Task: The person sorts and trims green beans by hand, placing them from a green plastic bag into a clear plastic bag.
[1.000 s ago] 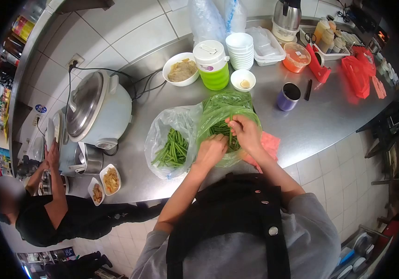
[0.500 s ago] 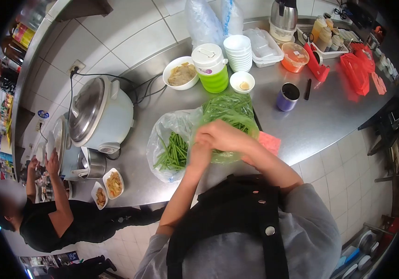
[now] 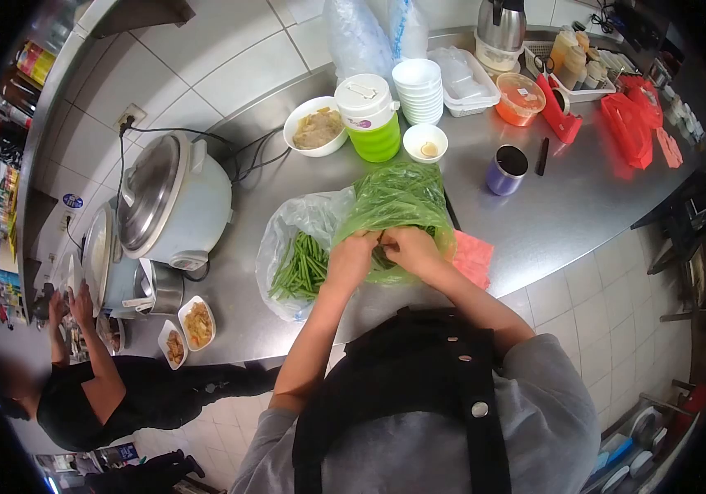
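Observation:
A green plastic bag (image 3: 402, 193) of green beans lies on the steel counter, its mouth towards me. At that mouth my left hand (image 3: 355, 257) and my right hand (image 3: 415, 251) are close together, fingers closed in a pinch. Between the fingertips shows a thin dark-green piece, seemingly a green bean, partly hidden by the fingers. Left of my left hand, a clear plastic bag (image 3: 275, 239) stands open with cut green beans (image 3: 302, 267) inside. A pink-red cloth or paper (image 3: 474, 259) lies right of the green bag.
Behind the bags are a green jug (image 3: 373, 136), a bowl of food (image 3: 318, 128), stacked white bowls (image 3: 417, 90) and a purple cup (image 3: 508, 170). A large cooker (image 3: 176, 202) and two small dishes (image 3: 197, 323) are at left. A co-worker (image 3: 81, 370) works beyond.
My hands have moved apart from being crossed over each other, and now meet fingertip to fingertip at the green bag's mouth. My right hand has shifted right and down.

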Demonstrator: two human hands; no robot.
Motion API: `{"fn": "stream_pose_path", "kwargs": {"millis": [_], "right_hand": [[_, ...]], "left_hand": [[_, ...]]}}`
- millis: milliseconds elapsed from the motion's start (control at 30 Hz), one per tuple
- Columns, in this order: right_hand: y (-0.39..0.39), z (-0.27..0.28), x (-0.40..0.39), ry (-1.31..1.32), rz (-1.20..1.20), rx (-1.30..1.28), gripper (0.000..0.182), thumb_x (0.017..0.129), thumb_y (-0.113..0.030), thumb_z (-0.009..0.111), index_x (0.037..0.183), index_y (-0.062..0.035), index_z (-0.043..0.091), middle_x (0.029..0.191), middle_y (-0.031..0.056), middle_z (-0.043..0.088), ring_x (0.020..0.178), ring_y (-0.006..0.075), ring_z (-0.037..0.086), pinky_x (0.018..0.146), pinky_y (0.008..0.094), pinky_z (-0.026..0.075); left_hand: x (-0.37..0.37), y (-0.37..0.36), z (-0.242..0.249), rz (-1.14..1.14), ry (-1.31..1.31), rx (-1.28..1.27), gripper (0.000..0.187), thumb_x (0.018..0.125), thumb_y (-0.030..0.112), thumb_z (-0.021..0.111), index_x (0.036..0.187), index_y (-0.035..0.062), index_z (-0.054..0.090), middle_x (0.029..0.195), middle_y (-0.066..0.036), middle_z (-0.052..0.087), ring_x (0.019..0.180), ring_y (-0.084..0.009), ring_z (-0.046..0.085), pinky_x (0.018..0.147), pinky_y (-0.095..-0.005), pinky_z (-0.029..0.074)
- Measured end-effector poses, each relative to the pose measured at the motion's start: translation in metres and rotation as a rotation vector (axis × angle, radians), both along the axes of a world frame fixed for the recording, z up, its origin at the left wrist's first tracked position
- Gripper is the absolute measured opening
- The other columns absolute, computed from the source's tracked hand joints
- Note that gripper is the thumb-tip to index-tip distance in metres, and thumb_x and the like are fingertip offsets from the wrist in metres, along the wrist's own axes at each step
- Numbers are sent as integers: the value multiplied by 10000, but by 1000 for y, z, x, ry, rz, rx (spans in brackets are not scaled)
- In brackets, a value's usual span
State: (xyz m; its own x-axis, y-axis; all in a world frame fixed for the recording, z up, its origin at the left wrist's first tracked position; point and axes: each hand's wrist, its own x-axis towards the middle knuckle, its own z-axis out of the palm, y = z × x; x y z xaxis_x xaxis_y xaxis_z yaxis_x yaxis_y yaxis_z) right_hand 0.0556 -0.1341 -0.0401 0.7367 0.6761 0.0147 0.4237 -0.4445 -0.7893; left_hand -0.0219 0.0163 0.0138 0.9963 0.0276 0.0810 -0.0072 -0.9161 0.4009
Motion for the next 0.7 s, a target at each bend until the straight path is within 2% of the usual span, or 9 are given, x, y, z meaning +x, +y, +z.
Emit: {"fn": "stream_pose_path", "kwargs": {"millis": [33, 100, 200, 300, 433, 533, 600, 633, 700], "right_hand": [[-3, 5, 1, 2, -2, 0, 166, 815, -139, 679, 961, -59, 685, 959, 148, 688, 874, 327, 672, 756, 433, 518], [-9, 12, 1, -56, -66, -32, 179, 828, -148, 671, 983, -62, 696, 883, 157, 703, 825, 335, 675, 745, 429, 518], [-14, 19, 1, -78, -133, -84, 187, 847, -171, 667, 1001, -71, 700, 881, 165, 697, 829, 345, 672, 738, 438, 518], [-17, 17, 3, -175, -188, -59, 186, 862, -188, 662, 997, -66, 699, 862, 169, 694, 814, 349, 672, 729, 446, 517], [-16, 23, 4, -158, -171, -137, 187, 865, -196, 661, 995, -67, 698, 857, 172, 692, 802, 363, 669, 728, 455, 515], [-15, 25, 3, -150, -144, -136, 175, 858, -183, 672, 988, -69, 696, 819, 176, 680, 755, 342, 667, 714, 428, 519], [-14, 20, 3, 15, -127, 88, 172, 890, -182, 670, 999, -51, 691, 823, 138, 693, 707, 257, 671, 685, 360, 528], [-14, 17, 5, 15, -126, 88, 172, 890, -182, 670, 999, -51, 691, 823, 138, 693, 707, 257, 671, 685, 360, 528], [-15, 14, 10, 583, -108, 353, 188, 934, -178, 648, 1020, -13, 679, 888, 90, 697, 711, 169, 657, 683, 295, 532]], "left_hand": [[1, 2, -1, -2, 2, 0, 259, 888, 97, 579, 1127, 66, 671, 1048, -168, 660, 902, -388, 641, 764, -468, 511], [2, 5, -6, -1, -6, -29, 185, 890, 120, 586, 1024, 52, 693, 990, -171, 667, 887, -388, 641, 754, -464, 510], [4, 6, -8, -5, -33, -55, 162, 887, 140, 597, 975, 54, 702, 936, -168, 670, 877, -383, 640, 751, -460, 510], [5, 5, -6, -16, -5, -85, 161, 885, 156, 605, 968, 53, 697, 931, -166, 669, 864, -382, 641, 746, -459, 509], [5, 1, -3, 14, -8, -153, 152, 877, 160, 617, 940, 47, 698, 897, -170, 663, 845, -383, 634, 734, -454, 506], [6, 0, -7, 29, -75, -147, 131, 858, 132, 632, 913, 31, 693, 861, -149, 678, 760, -337, 655, 676, -416, 517], [7, 0, -15, 145, -114, -550, 143, 857, 116, 633, 941, 22, 702, 816, -112, 689, 673, -222, 642, 627, -346, 499], [8, 1, -18, 144, -115, -550, 143, 857, 116, 633, 941, 22, 702, 816, -112, 689, 673, -222, 642, 627, -346, 499], [10, 3, -24, 249, -84, -735, 162, 881, 109, 616, 952, -8, 701, 811, -89, 695, 649, -130, 605, 602, -291, 476]]}}
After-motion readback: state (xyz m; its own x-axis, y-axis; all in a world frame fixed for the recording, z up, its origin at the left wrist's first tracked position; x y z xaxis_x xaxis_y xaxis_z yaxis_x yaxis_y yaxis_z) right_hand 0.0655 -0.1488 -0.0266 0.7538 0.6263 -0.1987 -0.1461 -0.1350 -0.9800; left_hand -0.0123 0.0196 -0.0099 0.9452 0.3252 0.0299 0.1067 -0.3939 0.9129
